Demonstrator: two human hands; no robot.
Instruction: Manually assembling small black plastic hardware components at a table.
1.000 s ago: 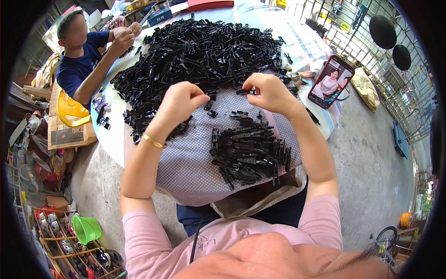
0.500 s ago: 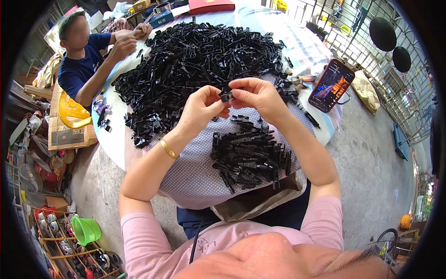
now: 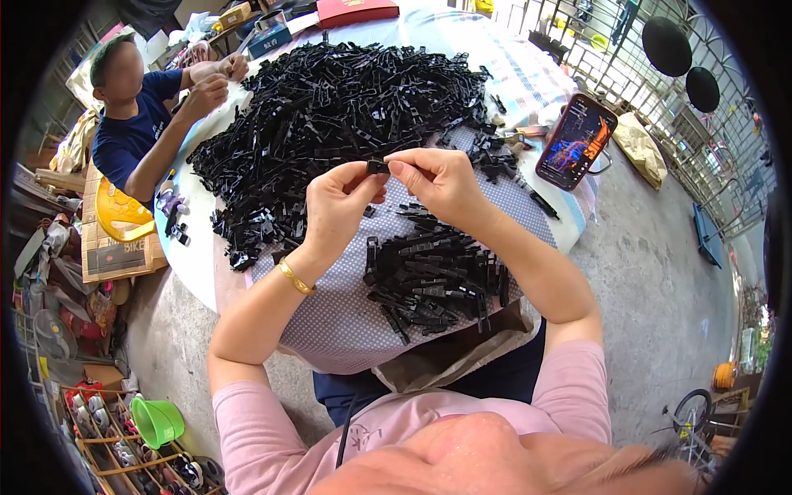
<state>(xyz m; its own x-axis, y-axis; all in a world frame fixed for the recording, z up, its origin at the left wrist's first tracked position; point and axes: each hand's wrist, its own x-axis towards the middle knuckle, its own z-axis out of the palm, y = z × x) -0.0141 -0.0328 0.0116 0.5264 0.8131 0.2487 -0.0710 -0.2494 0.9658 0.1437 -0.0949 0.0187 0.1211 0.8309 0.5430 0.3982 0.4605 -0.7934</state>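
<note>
Between the fingertips of both hands is a small black plastic part (image 3: 378, 167), held over the table. My left hand (image 3: 338, 198), with a gold bracelet at its wrist, pinches one end. At the other end, the thumb and forefinger of my right hand (image 3: 437, 181) are closed on it. The part's exact kind is too small to make out. Beyond my hands rises a large heap of black plastic parts (image 3: 355, 99). A smaller, more orderly pile of long black parts (image 3: 433, 272) lies on the dotted cloth (image 3: 330, 326) nearer to me.
A phone (image 3: 576, 142) stands propped at the table's right. Across the left side a co-worker (image 3: 136, 124) holds both hands close together over the table edge. A paper bag (image 3: 454, 363) hangs open at the near edge. A red box (image 3: 356, 11) lies at the back.
Both hands have shifted slightly left in the picture, still pinching the black part, which is now held more level. The whole view has turned a little; the piles look the same.
</note>
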